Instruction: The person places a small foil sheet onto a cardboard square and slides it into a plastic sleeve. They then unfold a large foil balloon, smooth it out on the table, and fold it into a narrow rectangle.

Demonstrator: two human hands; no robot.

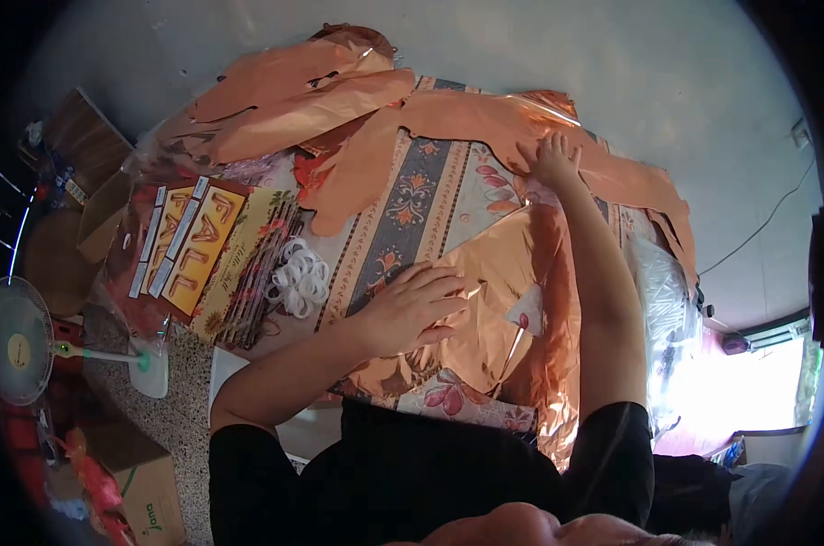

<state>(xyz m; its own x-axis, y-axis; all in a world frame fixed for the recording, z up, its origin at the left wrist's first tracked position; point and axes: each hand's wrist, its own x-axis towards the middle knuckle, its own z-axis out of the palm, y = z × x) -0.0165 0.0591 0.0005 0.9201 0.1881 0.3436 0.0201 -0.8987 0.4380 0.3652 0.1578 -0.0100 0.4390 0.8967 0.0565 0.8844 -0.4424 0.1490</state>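
My left hand (412,309) lies flat, fingers stretched, on a shiny copper foil sheet (489,259) near the table's front edge. Farther off, my right hand (553,162) rests with fingers spread on a long, flat copper foil balloon (457,116), which looks uninflated. Its shape runs across the back of the table and droops at the right. A crumpled copper foil strip (557,337) hangs down beside my right forearm. More flat foil balloons (285,82) are heaped at the back left. Neither hand grips anything.
Left of my left hand lie white ribbon coils (298,278), a patterned pack of thin sticks (248,264) and yellow FALL packs (194,246). A patterned cloth (421,187) covers the table. Clear plastic (662,300) bunches at right; a fan (16,341) stands left.
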